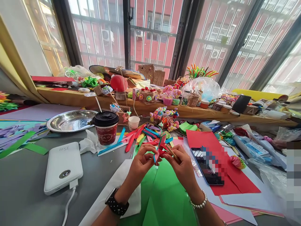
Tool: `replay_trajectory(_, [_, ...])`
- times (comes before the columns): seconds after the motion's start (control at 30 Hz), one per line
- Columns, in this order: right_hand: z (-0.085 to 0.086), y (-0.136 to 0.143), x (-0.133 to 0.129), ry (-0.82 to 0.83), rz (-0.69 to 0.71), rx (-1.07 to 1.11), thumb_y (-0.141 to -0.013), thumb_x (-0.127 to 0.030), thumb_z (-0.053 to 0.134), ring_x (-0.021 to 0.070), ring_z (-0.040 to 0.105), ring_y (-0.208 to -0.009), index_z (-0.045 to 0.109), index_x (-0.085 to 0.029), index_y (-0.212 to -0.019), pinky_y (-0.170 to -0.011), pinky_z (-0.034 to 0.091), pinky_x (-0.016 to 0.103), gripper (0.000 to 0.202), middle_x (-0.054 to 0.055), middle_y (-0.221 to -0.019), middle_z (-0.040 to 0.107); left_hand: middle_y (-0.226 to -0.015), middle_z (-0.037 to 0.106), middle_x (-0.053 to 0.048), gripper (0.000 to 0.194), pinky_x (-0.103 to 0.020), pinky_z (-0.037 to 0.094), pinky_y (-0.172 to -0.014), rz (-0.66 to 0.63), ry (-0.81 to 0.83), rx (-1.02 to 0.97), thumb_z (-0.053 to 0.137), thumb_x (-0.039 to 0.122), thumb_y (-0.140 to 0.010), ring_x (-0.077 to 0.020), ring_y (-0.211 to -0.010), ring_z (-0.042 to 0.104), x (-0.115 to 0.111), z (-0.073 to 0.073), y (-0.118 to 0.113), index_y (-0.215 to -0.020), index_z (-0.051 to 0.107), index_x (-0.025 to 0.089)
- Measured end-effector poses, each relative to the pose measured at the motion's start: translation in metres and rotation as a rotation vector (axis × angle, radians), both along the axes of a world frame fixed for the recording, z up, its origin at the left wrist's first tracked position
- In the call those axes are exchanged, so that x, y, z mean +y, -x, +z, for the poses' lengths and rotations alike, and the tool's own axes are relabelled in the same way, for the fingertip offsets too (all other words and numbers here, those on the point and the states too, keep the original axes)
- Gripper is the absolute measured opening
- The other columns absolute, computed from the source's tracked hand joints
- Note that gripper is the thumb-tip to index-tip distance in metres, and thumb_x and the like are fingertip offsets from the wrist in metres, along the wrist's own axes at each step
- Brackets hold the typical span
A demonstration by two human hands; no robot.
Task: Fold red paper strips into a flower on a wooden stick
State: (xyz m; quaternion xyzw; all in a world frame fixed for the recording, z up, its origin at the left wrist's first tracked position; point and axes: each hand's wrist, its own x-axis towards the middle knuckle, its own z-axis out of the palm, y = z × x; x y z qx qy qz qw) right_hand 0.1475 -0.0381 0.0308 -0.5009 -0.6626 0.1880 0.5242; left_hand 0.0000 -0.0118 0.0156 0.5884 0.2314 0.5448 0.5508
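My left hand (144, 160) pinches a folded paper piece (160, 150) in red, pink and blue, held up over the green paper (168, 191). Against the same piece, the fingers of my right hand (178, 157) are closed, and a thin brown stick (172, 153) is gripped between them. Fingers cover part of the folded paper, so its full shape is hidden. Just beyond my hands lie several loose paper strips (134, 138) in red, blue and green.
At left stand a lidded coffee cup (106, 133), a metal plate (70, 121) and a white power bank (64, 166) with its cable. A phone (208, 166) rests on red paper (244, 177) at right. Craft flowers (164, 117) and a crowded windowsill (145, 108) lie behind.
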Motion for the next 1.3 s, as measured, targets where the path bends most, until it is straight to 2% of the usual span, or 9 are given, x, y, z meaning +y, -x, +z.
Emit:
replay_trajectory(0.13, [0.0004, -0.0026, 0.0005, 0.004, 0.029, 0.004, -0.076, -0.034, 0.053, 0.0091, 0.039, -0.052, 0.06, -0.017, -0.069, -0.042, 0.032, 0.021, 0.02, 0.0, -0.068, 0.043, -0.083, 0.043, 0.0, 0.012, -0.025, 0.047, -0.057, -0.116, 0.059, -0.006, 0.059, 0.024, -0.07, -0.0082, -0.059, 0.053, 0.0006, 0.002, 0.0007, -0.077, 0.054, 0.017])
replay_trajectory(0.53, [0.0009, -0.0014, -0.0004, 0.031, 0.036, 0.041, -0.075, -0.034, 0.054, 0.0107, 0.041, -0.058, 0.059, -0.017, -0.065, -0.044, 0.033, 0.021, 0.02, 0.0, -0.068, 0.041, -0.074, 0.043, 0.001, 0.009, -0.023, 0.046, -0.054, -0.152, 0.192, -0.028, 0.064, 0.02, -0.066, -0.0097, -0.059, 0.056, 0.0009, 0.0048, 0.005, -0.069, 0.057, 0.014])
replay_trajectory(1.03, [0.0009, -0.0042, 0.0009, 0.015, 0.034, 0.02, -0.076, -0.033, 0.054, 0.0084, 0.038, -0.051, 0.06, -0.017, -0.07, -0.04, 0.031, 0.021, 0.018, 0.001, -0.07, 0.043, -0.074, 0.039, 0.003, 0.012, -0.024, 0.047, -0.053, -0.125, 0.173, -0.055, 0.067, 0.021, -0.062, -0.0097, -0.057, 0.056, 0.0024, 0.0015, 0.0029, -0.064, 0.057, 0.013])
replay_trajectory(1.17, [0.0008, -0.0022, 0.0002, 0.003, 0.031, 0.032, -0.076, -0.033, 0.053, 0.01, 0.041, -0.056, 0.059, -0.017, -0.067, -0.04, 0.032, 0.02, 0.019, 0.001, -0.069, 0.042, -0.074, 0.042, 0.002, 0.01, -0.024, 0.046, -0.055, -0.159, 0.138, -0.047, 0.063, 0.023, -0.067, -0.01, -0.059, 0.055, 0.002, 0.0022, 0.0031, -0.07, 0.058, 0.014])
replay_trajectory(1.3, [0.0011, 0.0002, -0.0018, 0.018, 0.054, 0.055, -0.074, -0.035, 0.055, 0.0084, 0.038, -0.052, 0.061, -0.017, -0.072, -0.039, 0.03, 0.02, 0.018, 0.0, -0.071, 0.042, -0.076, 0.043, 0.001, 0.008, -0.025, 0.046, -0.057, -0.173, 0.127, -0.053, 0.06, 0.022, -0.07, -0.0093, -0.06, 0.054, 0.0012, 0.0019, 0.0027, -0.074, 0.06, 0.015])
